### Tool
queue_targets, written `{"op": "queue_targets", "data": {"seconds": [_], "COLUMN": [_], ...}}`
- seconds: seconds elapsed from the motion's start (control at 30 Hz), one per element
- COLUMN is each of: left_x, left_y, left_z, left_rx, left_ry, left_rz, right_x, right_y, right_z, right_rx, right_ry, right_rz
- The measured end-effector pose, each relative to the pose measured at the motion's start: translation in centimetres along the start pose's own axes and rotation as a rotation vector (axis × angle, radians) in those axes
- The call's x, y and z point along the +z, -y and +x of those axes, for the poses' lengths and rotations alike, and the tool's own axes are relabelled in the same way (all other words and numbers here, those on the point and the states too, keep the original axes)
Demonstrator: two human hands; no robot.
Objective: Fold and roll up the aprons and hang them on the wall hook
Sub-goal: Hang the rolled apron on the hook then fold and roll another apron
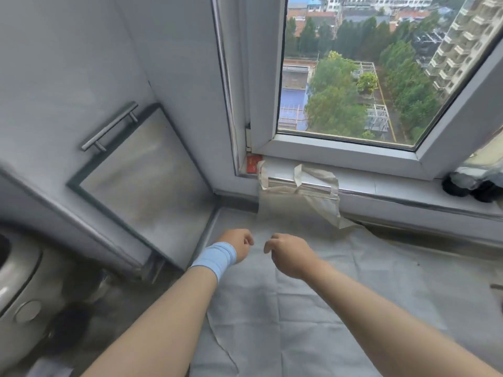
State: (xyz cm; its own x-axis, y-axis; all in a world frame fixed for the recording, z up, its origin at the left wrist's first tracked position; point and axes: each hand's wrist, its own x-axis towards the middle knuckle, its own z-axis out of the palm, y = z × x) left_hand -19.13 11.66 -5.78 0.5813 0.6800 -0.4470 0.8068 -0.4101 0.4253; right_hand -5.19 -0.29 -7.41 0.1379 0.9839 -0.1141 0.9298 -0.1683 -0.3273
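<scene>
My left hand (pixel 239 244) and right hand (pixel 288 254) side by side above apron (pixel 296 210); fingers curled, pinch on cloth unclear; apron runs lengthwise from window sill (pixel 381 183) toward me

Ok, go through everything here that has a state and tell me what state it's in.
beige apron, unfolded, hanging down from the window sill
grey cloth, spread flat, creased, not rolled
left hand, fingers curled above the cloth, grip unclear
right hand, fingers curled, grip unclear
cabinet door, looks shut
</scene>
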Motion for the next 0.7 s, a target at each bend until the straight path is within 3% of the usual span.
{"op": "queue_targets", "data": {"seconds": [0.07,0.17,0.4,0.53,0.7], "left_x": [1.7,4.4,10.0,12.2,13.7], "left_y": [2.4,5.8,11.9,14.1,14.2], "left_z": [-2.4,-6.5,-16.6,-20.7,-23.4], "left_rx": [-0.049,-0.118,-0.367,-0.544,-0.507], "left_ry": [0.029,-0.020,-0.062,0.061,0.187], "left_rz": [-0.028,-0.001,-0.028,-0.100,-0.154], "right_x": [2.4,6.1,12.7,15.1,17.0], "right_y": [1.8,4.7,12.2,15.0,16.6], "right_z": [-1.9,-5.5,-14.8,-19.0,-22.8], "right_rx": [0.119,0.207,0.344,0.414,0.548], "right_ry": [0.180,0.267,0.173,0.156,0.163], "right_rz": [0.048,0.049,0.012,0.022,0.008]}}
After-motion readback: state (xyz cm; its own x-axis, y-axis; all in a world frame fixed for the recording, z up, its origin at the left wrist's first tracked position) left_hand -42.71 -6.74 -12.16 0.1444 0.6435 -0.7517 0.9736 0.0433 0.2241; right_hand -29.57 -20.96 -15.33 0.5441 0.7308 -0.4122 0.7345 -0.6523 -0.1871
